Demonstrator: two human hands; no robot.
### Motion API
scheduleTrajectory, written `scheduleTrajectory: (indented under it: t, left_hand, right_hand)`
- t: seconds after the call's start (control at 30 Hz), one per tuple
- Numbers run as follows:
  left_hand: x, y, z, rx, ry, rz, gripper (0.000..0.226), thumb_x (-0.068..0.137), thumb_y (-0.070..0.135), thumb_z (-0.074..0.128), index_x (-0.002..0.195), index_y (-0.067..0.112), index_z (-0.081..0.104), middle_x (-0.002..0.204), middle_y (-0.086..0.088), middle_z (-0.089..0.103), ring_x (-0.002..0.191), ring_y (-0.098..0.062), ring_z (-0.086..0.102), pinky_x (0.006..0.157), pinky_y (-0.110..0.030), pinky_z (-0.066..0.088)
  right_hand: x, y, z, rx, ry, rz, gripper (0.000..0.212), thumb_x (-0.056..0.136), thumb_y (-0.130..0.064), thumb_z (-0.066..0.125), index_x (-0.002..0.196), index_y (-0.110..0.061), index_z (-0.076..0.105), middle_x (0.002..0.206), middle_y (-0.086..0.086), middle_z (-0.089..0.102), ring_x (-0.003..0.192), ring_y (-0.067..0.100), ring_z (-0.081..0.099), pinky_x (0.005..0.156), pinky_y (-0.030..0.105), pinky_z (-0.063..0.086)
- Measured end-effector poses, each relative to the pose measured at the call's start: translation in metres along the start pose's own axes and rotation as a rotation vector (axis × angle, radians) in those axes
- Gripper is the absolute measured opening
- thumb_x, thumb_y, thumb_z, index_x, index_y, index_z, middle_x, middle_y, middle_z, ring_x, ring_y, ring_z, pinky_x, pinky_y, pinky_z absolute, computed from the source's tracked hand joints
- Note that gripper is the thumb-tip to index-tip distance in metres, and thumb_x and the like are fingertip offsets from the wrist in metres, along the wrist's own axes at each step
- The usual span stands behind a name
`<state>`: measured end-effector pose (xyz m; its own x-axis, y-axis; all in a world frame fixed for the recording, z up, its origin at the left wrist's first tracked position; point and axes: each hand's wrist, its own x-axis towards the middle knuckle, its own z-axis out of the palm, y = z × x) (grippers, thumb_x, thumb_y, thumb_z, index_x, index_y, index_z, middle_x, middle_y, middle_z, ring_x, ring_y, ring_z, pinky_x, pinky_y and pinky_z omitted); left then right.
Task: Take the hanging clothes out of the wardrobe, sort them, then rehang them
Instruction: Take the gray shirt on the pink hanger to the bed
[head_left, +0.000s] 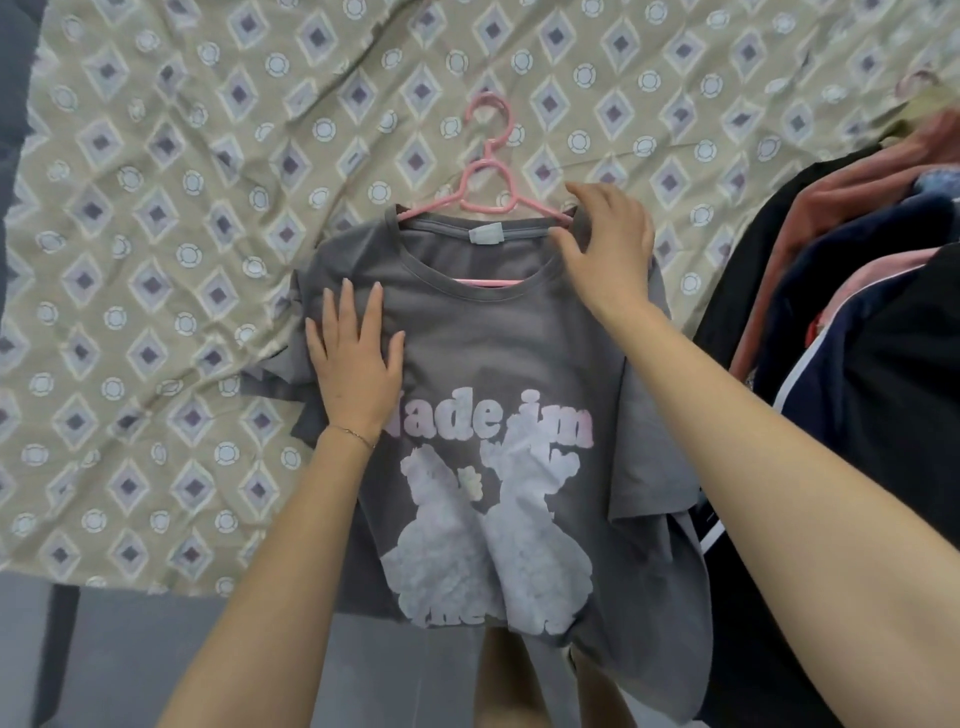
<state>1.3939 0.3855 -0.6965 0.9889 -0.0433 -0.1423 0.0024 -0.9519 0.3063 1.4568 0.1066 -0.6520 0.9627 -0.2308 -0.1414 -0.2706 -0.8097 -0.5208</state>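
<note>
**On the bed: shirt on hanger, slip risk at the shoulder**

On the bed (156, 260), the grey shirt (498, 353) lies face up with a pink hanger (485, 192) through its neck, hook pointing away. The hem runs past the near bed edge.

Risks, my read:
1. The shirt's left shoulder looks bunched. Lifted like this, that side could slide off the hanger arm.
2. Too hard a pull at the collar could stretch the neck or pop the hanger out.
3. A pile (857, 312) of clothes sits just to the right, and a swing on the lift could snag it.

Left hand (353, 358): fingers straight, slightly apart, pressed flat on the chest beside the collar.

Right hand (608, 244): fingers curled on the shirt's right shoulder over the hanger arm, thumb at the collar rim. Can't tell if they also catch the plastic underneath.
</note>
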Motion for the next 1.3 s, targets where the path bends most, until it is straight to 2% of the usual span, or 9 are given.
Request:
scheduleTrajectory:
  t: [0.1, 0.23, 0.5, 0.77, 0.83, 0.93, 1.07, 1.17, 1.3]
  left_hand:
    - [-0.003, 0.006, -0.005, -0.098, 0.116, -0.012, 0.046, 0.103, 0.027, 0.042, 0.148, 0.016, 0.043, 0.16, -0.012, 0.03, 0.15, -0.032, 0.019, 0.12, -0.048, 0.005]
    - [-0.015, -0.007, -0.014, -0.333, 0.316, -0.317, 0.045, 0.104, 0.018, 0.033, 0.146, 0.007, 0.043, 0.156, -0.016, 0.035, 0.147, -0.032, 0.026, 0.12, -0.04, 0.016]
    - [-0.041, -0.053, -0.014, -0.484, 0.363, -0.63, 0.039, 0.1, 0.006, 0.041, 0.137, -0.004, 0.048, 0.138, -0.023, 0.049, 0.131, -0.037, 0.041, 0.113, -0.041, 0.031]
    - [-0.032, -0.062, -0.028, -0.445, 0.418, -0.537, 0.017, 0.084, -0.003, 0.049, 0.091, -0.001, 0.064, 0.1, -0.017, 0.059, 0.097, -0.032, 0.053, 0.088, -0.025, 0.039]
    - [-0.029, -0.059, -0.038, -0.53, 0.445, -0.547, 0.016, 0.09, 0.0, 0.043, 0.091, 0.01, 0.055, 0.087, -0.001, 0.055, 0.088, -0.02, 0.05, 0.079, -0.022, 0.041]
    - [-0.033, -0.062, -0.05, -0.563, 0.527, -0.563, 0.01, 0.095, 0.007, 0.038, 0.095, 0.014, 0.045, 0.089, -0.004, 0.052, 0.085, -0.019, 0.048, 0.07, -0.012, 0.035]
    - [-0.042, -0.092, -0.065, -0.503, 0.616, -0.657, 0.012, 0.097, 0.018, 0.046, 0.093, 0.008, 0.051, 0.074, 0.0, 0.048, 0.076, -0.019, 0.048, 0.074, -0.032, 0.041]
    - [-0.048, -0.096, -0.074, -0.317, 0.49, -0.65, 0.025, 0.094, 0.019, 0.05, 0.111, 0.004, 0.061, 0.107, -0.016, 0.06, 0.107, -0.036, 0.052, 0.093, -0.04, 0.04]
    - [-0.058, -0.065, -0.082, -0.144, 0.351, -0.333, 0.04, 0.094, 0.018, 0.051, 0.133, 0.009, 0.057, 0.137, -0.022, 0.049, 0.127, -0.038, 0.045, 0.108, -0.049, 0.034]
  right_hand:
    - [-0.02, 0.004, 0.005, -0.028, 0.009, -0.035, 0.051, 0.092, -0.034, 0.06, 0.141, -0.021, 0.05, 0.145, 0.004, 0.045, 0.137, 0.026, 0.035, 0.117, 0.048, 0.019]
    - [-0.053, 0.009, 0.007, -0.039, -0.064, -0.026, 0.059, 0.094, -0.039, 0.059, 0.148, -0.024, 0.041, 0.155, 0.005, 0.034, 0.146, 0.027, 0.021, 0.121, 0.048, 0.008]
    - [-0.124, 0.021, 0.015, -0.091, -0.153, 0.081, 0.064, 0.096, -0.042, 0.056, 0.153, -0.026, 0.03, 0.162, 0.005, 0.018, 0.151, 0.026, 0.006, 0.121, 0.046, -0.002]
    - [-0.155, -0.006, 0.043, -0.06, -0.24, 0.011, 0.064, 0.096, -0.035, 0.059, 0.152, -0.024, 0.032, 0.162, 0.005, 0.018, 0.151, 0.025, 0.005, 0.121, 0.043, -0.003]
    - [-0.158, -0.01, 0.044, -0.047, -0.233, 0.016, 0.063, 0.096, -0.035, 0.059, 0.152, -0.024, 0.032, 0.162, 0.005, 0.019, 0.151, 0.024, 0.006, 0.121, 0.043, -0.002]
    - [-0.159, -0.013, 0.04, -0.029, -0.228, 0.038, 0.062, 0.096, -0.035, 0.058, 0.152, -0.023, 0.032, 0.161, 0.004, 0.021, 0.151, 0.023, 0.008, 0.122, 0.043, -0.002]
    - [-0.161, -0.014, 0.03, -0.019, -0.241, 0.066, 0.063, 0.096, -0.034, 0.058, 0.152, -0.024, 0.031, 0.16, 0.003, 0.023, 0.15, 0.022, 0.01, 0.122, 0.044, 0.001]
    - [-0.162, -0.015, 0.016, -0.008, -0.211, 0.081, 0.061, 0.097, -0.034, 0.057, 0.152, -0.024, 0.032, 0.16, 0.004, 0.025, 0.15, 0.022, 0.011, 0.123, 0.044, 0.002]
    - [-0.171, -0.014, -0.014, -0.042, -0.168, 0.07, 0.062, 0.098, -0.042, 0.053, 0.153, -0.025, 0.029, 0.16, 0.005, 0.024, 0.15, 0.024, 0.01, 0.122, 0.042, 0.002]
